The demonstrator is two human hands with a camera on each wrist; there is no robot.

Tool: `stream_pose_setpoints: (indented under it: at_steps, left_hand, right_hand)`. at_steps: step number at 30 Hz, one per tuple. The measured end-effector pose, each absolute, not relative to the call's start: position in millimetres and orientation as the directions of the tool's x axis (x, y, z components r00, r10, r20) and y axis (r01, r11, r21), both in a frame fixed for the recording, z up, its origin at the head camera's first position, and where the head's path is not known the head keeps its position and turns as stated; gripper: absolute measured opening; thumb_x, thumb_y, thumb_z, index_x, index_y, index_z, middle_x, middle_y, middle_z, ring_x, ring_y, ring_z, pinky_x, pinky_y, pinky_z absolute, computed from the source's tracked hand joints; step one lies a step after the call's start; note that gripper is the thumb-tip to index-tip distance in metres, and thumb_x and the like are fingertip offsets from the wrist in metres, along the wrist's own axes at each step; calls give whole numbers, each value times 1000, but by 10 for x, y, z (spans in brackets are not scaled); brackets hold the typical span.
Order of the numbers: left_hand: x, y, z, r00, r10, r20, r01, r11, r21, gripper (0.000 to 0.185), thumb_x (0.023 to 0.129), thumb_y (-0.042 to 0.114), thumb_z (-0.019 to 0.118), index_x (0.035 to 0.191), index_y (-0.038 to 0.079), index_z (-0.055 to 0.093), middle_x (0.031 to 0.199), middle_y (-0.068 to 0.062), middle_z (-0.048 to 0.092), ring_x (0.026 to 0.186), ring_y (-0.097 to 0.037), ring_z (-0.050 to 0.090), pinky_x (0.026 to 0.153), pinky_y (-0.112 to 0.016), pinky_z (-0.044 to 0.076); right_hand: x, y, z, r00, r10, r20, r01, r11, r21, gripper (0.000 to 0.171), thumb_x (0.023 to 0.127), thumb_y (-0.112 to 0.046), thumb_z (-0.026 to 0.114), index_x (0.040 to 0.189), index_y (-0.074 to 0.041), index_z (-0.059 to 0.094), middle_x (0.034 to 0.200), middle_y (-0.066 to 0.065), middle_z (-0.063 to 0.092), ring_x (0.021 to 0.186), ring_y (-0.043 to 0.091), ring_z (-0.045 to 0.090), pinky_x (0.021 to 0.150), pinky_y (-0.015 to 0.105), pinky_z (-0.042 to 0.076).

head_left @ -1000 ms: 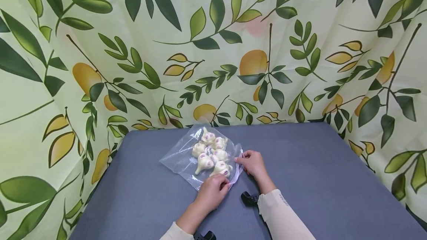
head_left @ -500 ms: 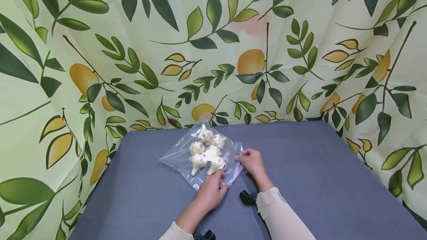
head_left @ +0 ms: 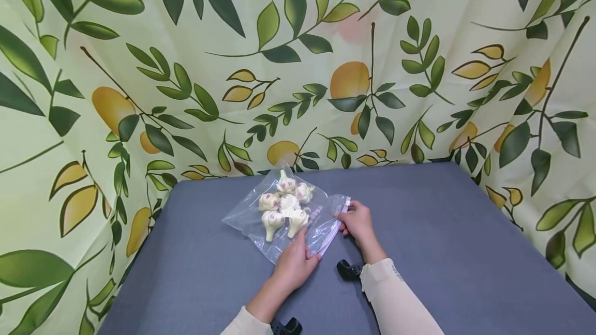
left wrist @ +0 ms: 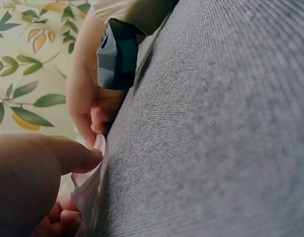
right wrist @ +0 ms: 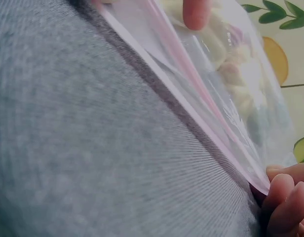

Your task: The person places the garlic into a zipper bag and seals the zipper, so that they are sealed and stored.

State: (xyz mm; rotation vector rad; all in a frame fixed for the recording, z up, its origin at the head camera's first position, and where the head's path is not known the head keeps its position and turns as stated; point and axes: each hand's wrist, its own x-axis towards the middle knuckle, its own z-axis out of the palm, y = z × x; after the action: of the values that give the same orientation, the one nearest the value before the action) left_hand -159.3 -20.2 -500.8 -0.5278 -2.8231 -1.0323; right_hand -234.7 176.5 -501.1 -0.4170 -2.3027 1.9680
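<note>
A clear zip bag (head_left: 251,216) lies on the table, several white garlic bulbs (head_left: 287,182) with purple marks inside it. Its pink-white zip edge (head_left: 332,234) faces right. My left hand (head_left: 292,265) holds the near end of that edge, the index finger stretched over the plastic and the thumb (left wrist: 88,159) on the pink strip in the left wrist view. At the far end my right hand (head_left: 359,221) pinches the zip corner between thumb and curled fingers (right wrist: 285,197). The right wrist view shows the pink strip (right wrist: 191,81) stretched between both hands.
A blue-grey cloth (head_left: 442,231) covers the table. Behind it and at the sides hangs a curtain (head_left: 396,9) printed with leaves and fruit. Black wrist devices (head_left: 348,270) are worn under both forearms.
The garlic bulbs have shifted left, away from the zip edge. My right hand has moved slightly right, drawing the edge straighter. The left index finger has stretched out over the bag.
</note>
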Motion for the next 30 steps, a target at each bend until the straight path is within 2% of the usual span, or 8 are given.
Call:
stream_pose_setpoints:
  at_steps: [3,7,9,11,14,17,22,30]
  left_hand:
    - [-1596,-200,-5005,-936,289,201,350,710,611,75,82,26,77,141,-3,41,68,11,50,57,-3,44,56,-25,40]
    - [-1603,-200,-5005,-933,298,200,357,710,607,69,81,26,78,137,1,46,67,12,49,56,-2,43,55,-25,39]
    - [-1605,-197,-5003,-931,306,200,363,712,601,56,80,26,78,127,6,54,67,12,48,56,-2,43,54,-24,38]
    - [-1604,-194,-4999,-927,316,203,374,721,583,39,78,26,79,110,11,60,67,12,47,57,-3,42,53,-23,35]
    - [-1595,-192,-4996,-918,335,211,395,741,543,23,77,26,79,86,17,60,66,11,46,59,-4,41,52,-23,33]
    - [-1577,-191,-4981,-902,359,238,431,754,496,22,76,24,79,74,20,57,64,11,44,59,-4,39,51,-22,32]
    - [-1532,-182,-4935,-877,392,276,478,771,421,23,76,22,77,68,20,55,60,11,43,55,-5,39,48,-23,31]
    - [-1393,-124,-4830,-878,436,200,479,807,344,29,82,25,73,62,20,52,57,8,49,51,-10,44,48,-29,36]
  right_hand:
    - [-2346,1780,-5005,-961,252,-115,149,120,-981,29,83,0,70,107,3,55,55,3,57,38,8,50,36,24,43]
    - [-2355,1812,-5007,-961,255,-106,124,54,-991,26,89,-4,64,111,6,55,56,1,57,40,8,51,36,23,43]
    - [-2364,1829,-5008,-960,265,-96,106,23,-994,26,92,-7,60,113,8,55,58,0,58,40,8,51,36,23,42]
    - [-2378,1846,-5013,-957,273,-94,98,0,-995,27,94,-9,59,115,9,54,61,0,59,42,8,51,36,22,43]
    - [-2390,1862,-5021,-955,276,-106,103,-28,-994,29,95,-11,59,116,9,54,66,-1,62,44,9,53,38,23,45]
    - [-2392,1873,-5006,-955,267,-126,114,-60,-992,31,95,-12,61,117,9,55,71,0,66,47,10,54,42,24,49]
    - [-2396,1888,-4993,-958,258,-121,108,-65,-992,32,95,-13,62,118,10,56,72,1,67,49,10,54,43,24,49]
    - [-2425,1875,-5063,-967,241,-82,78,-29,-997,30,94,-14,64,113,9,61,66,-1,62,50,10,53,44,23,48]
